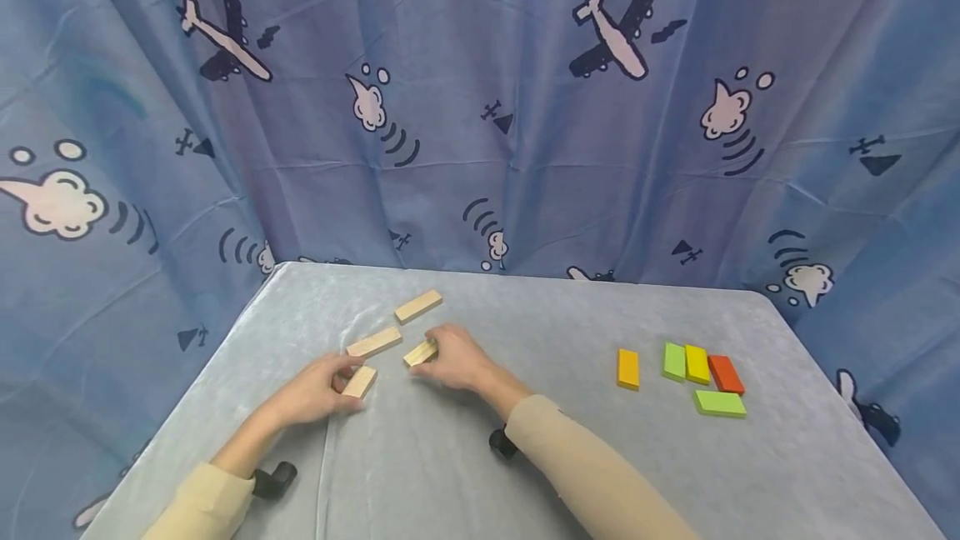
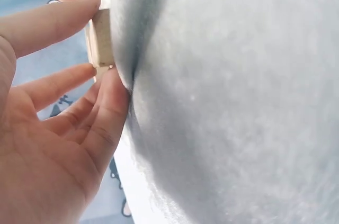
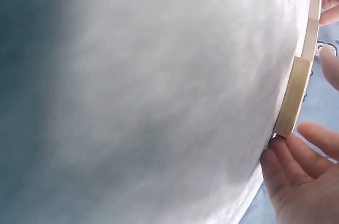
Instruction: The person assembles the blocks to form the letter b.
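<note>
On the left half of the table, my left hand [image 1: 315,390] holds a plain wooden block [image 1: 359,382] between thumb and fingers. The left wrist view shows the thumb at one end of that block [image 2: 103,38] and fingertips at the other. To its right, my right hand [image 1: 459,359] grips a second wooden block [image 1: 419,353], its far part covered by the fingers. In the right wrist view, fingertips touch the lower end of a wooden block [image 3: 293,97]. Just beyond the hands lie two more wooden blocks, a nearer one [image 1: 374,342] and a farther one [image 1: 418,307].
Over on the right lie an orange block [image 1: 627,369], a green block [image 1: 674,362], a yellow block [image 1: 697,364], a red block [image 1: 726,374] and another green block [image 1: 720,403]. A grey cloth covers the table [image 1: 540,457]. Behind it hangs a blue patterned curtain [image 1: 450,190].
</note>
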The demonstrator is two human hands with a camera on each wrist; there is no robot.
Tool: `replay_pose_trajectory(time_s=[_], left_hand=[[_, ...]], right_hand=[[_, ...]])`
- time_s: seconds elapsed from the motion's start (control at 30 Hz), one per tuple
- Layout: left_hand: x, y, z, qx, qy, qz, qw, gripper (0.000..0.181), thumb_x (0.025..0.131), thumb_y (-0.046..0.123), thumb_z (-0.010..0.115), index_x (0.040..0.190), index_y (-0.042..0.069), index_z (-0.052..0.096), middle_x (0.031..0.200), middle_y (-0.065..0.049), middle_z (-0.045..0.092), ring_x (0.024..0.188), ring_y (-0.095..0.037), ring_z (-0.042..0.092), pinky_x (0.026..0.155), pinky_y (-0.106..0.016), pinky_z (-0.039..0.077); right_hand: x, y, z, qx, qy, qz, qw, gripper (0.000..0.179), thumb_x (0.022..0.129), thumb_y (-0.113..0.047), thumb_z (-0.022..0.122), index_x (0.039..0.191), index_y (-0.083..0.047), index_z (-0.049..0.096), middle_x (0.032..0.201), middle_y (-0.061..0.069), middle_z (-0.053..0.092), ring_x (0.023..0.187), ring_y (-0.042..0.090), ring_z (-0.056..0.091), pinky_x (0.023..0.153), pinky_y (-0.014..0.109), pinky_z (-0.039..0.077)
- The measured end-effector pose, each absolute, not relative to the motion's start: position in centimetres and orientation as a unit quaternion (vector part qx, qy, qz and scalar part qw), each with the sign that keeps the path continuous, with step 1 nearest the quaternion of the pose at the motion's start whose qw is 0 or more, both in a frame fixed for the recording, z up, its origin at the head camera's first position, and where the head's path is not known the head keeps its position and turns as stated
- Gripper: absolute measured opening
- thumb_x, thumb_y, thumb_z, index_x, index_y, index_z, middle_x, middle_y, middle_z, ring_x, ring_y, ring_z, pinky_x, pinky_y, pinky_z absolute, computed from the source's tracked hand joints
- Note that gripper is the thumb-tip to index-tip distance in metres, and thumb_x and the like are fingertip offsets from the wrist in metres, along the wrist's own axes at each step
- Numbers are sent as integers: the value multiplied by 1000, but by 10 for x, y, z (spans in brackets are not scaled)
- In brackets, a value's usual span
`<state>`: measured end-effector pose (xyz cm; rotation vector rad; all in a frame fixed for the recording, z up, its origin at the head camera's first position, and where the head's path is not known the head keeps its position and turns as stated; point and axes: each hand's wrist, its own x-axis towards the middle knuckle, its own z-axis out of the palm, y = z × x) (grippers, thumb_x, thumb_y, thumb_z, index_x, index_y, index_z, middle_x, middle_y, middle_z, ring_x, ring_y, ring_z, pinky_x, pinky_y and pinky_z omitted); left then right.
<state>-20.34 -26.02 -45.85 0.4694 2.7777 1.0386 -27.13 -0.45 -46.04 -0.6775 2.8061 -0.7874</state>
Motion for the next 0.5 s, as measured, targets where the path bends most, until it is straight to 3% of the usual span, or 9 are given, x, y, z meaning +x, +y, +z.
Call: replay_pose_trajectory(time_s=[0.3,0.5], left_hand=[[-210,-262,-460,133,914,373,83,67,76,20,90,132,-3,62,109,-11,62,86,-18,58,74,-37,48],[-209,-262,-462,134,918,365,77,67,75,21,90,131,-3,61,107,-10,61,84,-18,56,73,-37,47]], right_hand=[[-275,-9,-461,-221,945,-235,56,58,83,-40,83,121,0,69,100,4,64,90,18,54,81,33,47],[-275,-10,-463,-230,944,-230,49,53,83,-36,82,118,2,69,100,5,63,89,17,54,80,32,48]])
